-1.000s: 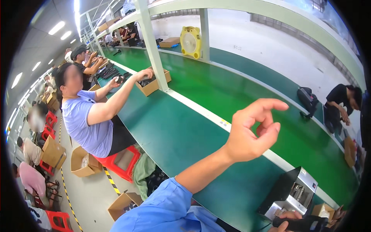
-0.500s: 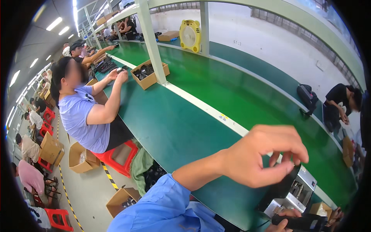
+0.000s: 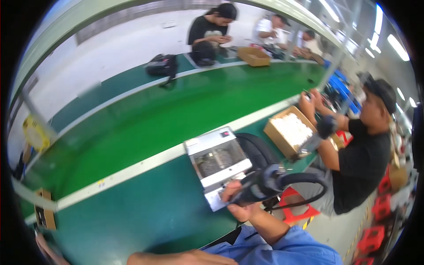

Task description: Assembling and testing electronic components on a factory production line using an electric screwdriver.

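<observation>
I am sitting at a long green belt (image 3: 176,115), the landmark for everything here. It is running across the whole view, with a darker green bench (image 3: 132,212) lying along its near edge. Beyond the belt's far edge, a person in black (image 3: 207,33) is bending over their hands, with a black bag (image 3: 162,65) and a brown box (image 3: 254,56) close by. At the belt's right end, on my side, another person in a black shirt and cap (image 3: 366,150) is working above an open box of white parts (image 3: 289,130).

Just on the near side of the belt, a grey metal machine (image 3: 217,160) with an open tray is sitting on the bench. My right hand (image 3: 240,201) is resting against the machine's near edge, its fingers wrapping tightly around a black power tool (image 3: 265,183), which is pointing down toward the machine. A black hose (image 3: 309,187) is looping away from the tool's rear, to the right.

My left hand (image 3: 185,257) is lying low at the bench's near edge, farthest from the belt; I cannot tell whether its fingers are spread or closed, since only a sliver is showing.
</observation>
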`<action>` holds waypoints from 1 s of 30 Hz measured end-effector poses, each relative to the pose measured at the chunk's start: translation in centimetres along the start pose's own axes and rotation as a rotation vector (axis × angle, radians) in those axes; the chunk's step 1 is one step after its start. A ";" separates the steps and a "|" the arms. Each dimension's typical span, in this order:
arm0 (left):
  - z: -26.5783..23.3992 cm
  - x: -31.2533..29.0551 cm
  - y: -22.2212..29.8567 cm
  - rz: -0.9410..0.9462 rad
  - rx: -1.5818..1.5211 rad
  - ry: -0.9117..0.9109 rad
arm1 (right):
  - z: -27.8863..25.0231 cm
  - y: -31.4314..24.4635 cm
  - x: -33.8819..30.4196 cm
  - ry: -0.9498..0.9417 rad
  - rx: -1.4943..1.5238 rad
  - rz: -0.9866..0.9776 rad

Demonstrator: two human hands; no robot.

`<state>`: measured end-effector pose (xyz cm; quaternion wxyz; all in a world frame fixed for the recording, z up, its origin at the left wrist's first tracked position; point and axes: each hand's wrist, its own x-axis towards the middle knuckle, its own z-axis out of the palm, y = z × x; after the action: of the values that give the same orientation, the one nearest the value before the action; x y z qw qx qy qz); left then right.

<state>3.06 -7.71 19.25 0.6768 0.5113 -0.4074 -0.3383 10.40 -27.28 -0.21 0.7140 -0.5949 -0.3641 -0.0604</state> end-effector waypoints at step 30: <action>0.5 -3.6 0.6 0.682 0.225 -0.018 | -0.1 -1.7 0.8 0.196 -0.102 -0.104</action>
<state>1.08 -4.66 19.16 0.6865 0.4144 -0.5953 -0.0504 10.11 -27.64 1.63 0.7109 -0.6020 -0.3193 -0.1739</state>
